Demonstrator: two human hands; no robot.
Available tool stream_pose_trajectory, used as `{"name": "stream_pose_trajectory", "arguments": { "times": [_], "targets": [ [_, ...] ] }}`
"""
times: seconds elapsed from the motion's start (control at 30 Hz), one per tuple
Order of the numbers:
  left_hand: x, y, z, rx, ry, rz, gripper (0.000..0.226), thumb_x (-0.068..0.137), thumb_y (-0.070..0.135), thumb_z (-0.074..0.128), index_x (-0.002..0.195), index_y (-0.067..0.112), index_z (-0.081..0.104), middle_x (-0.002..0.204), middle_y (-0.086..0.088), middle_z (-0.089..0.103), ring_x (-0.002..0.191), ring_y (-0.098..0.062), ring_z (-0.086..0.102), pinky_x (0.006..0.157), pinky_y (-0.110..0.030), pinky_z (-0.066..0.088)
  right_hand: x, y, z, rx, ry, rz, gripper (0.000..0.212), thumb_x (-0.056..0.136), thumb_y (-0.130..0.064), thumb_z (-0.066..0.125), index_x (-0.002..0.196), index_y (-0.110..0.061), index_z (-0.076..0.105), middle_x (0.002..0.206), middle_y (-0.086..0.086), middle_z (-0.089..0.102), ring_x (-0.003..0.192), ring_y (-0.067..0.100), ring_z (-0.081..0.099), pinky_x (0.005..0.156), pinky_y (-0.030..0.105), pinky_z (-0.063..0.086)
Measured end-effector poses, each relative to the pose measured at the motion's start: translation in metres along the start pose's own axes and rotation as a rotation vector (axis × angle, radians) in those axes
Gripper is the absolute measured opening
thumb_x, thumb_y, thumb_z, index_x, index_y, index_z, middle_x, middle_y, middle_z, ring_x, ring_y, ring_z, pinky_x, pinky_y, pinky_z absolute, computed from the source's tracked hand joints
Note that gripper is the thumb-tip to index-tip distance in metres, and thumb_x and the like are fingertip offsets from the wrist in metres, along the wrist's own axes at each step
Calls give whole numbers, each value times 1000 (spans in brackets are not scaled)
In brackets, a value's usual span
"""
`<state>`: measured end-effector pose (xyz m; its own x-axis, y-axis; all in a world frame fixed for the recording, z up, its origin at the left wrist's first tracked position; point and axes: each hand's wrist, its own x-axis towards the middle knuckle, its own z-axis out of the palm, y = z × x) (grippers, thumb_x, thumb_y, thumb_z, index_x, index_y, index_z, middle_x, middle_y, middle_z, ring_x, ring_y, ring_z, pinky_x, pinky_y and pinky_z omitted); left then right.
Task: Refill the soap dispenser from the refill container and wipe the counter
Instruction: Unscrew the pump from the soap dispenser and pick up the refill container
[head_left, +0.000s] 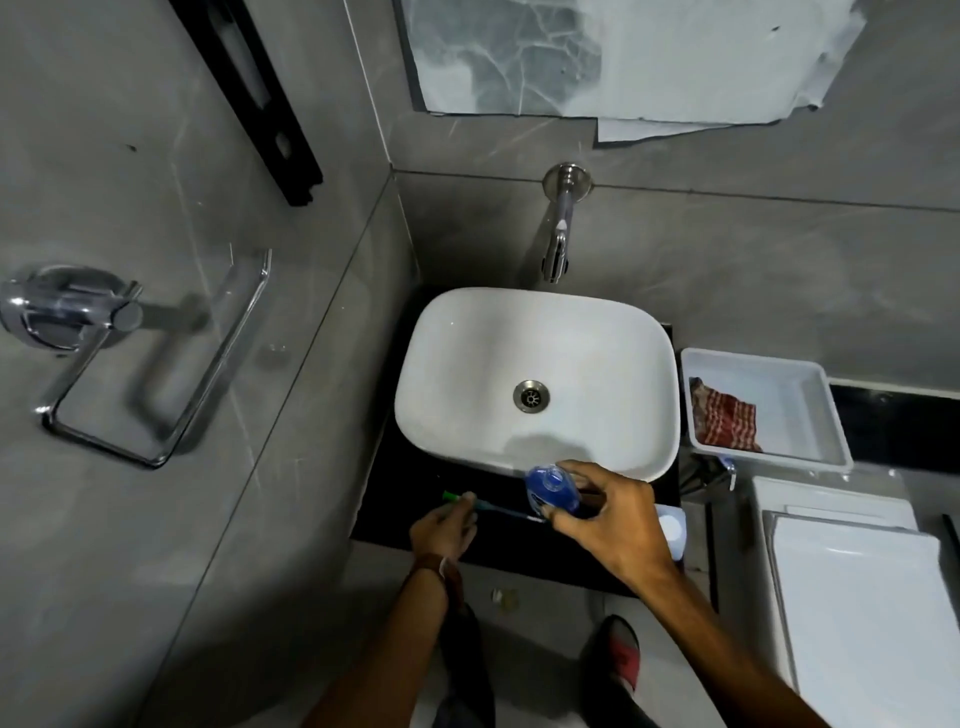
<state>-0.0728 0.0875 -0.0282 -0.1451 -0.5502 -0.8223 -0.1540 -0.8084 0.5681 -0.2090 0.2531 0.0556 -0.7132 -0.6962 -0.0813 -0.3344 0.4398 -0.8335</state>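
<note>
My right hand (608, 525) is closed around a small blue soap dispenser bottle (551, 488), which stands with its neck open on the black counter (395, 499) in front of the basin. My left hand (444, 530) holds the pump (488, 506), a green head with a thin blue tube that points right towards the bottle. A white container (672, 525), probably the refill, shows partly behind my right wrist. A red checked cloth (724, 415) lies in a white tray (753, 358) to the right of the basin.
The white basin (457, 332) fills most of the counter, with a wall tap (558, 249) above it. A chrome towel ring (130, 364) hangs on the left wall. White toilet parts (857, 597) stand at the right. My feet are on the floor below.
</note>
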Motion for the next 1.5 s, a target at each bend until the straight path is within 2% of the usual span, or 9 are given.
{"name": "stream_pose_trajectory", "arguments": {
  "times": [0.1,0.23,0.37,0.53,0.67,0.8,1.07,1.33,1.5],
  "targets": [
    [12,-10,19,-18,-39,-82,23,87,3,75,106,-5,66,88,-13,67,80,-22,64,78,-33,55,-6,7,5,13,21,36,53,66,-44,81,118,-37,71,101,-34,75,94,-11,71,85,5,53],
    [22,-19,35,26,-71,-91,33,89,5,74,115,-14,64,108,-18,67,102,-29,64,94,-40,55,-13,15,8,6,51,60,54,69,-30,90,119,-36,72,104,-29,76,95,-10,72,85,6,53],
    [31,-24,44,65,-55,-91,35,89,4,74,116,-16,63,104,-19,66,95,-29,67,79,-35,56,-18,17,7,-5,59,65,55,69,-27,91,120,-36,72,104,-36,74,97,-11,71,85,5,52],
    [38,-29,46,79,-30,-92,29,88,7,75,108,-11,66,94,-14,68,62,-13,67,61,-25,57,-18,15,6,-32,95,50,54,66,-23,94,116,-34,76,96,-59,58,94,-25,63,76,-6,42],
    [37,-32,45,94,-32,-93,31,88,7,75,110,-13,66,91,-13,68,72,-17,65,73,-32,56,-13,18,5,-12,61,58,62,68,-27,93,123,-40,67,98,-55,62,95,-20,67,79,-2,47],
    [35,-33,41,95,-40,-90,32,90,3,72,114,-16,63,95,-19,67,75,-21,64,74,-32,54,-8,18,7,-1,34,57,63,68,-30,91,123,-44,65,104,-37,73,96,-9,72,84,9,56],
    [35,-36,32,115,-23,-67,29,90,-3,69,115,-17,63,78,-13,64,69,-20,62,70,-31,53,-7,21,21,-11,-26,47,58,71,-27,91,124,-38,70,110,-26,76,101,-6,72,93,25,61],
    [35,-36,26,58,16,-72,37,90,-11,65,125,-14,55,99,-27,62,68,-24,59,69,-34,51,-11,20,24,17,-48,65,56,71,-36,86,124,-39,69,111,-27,76,103,-5,72,94,28,62],
    [32,-35,18,43,19,-57,32,89,-9,67,120,-11,60,79,-15,64,68,-23,62,69,-33,53,-7,19,34,2,-68,71,57,68,-44,81,123,-46,65,108,-28,76,101,-8,72,92,26,61]
  ]
}}
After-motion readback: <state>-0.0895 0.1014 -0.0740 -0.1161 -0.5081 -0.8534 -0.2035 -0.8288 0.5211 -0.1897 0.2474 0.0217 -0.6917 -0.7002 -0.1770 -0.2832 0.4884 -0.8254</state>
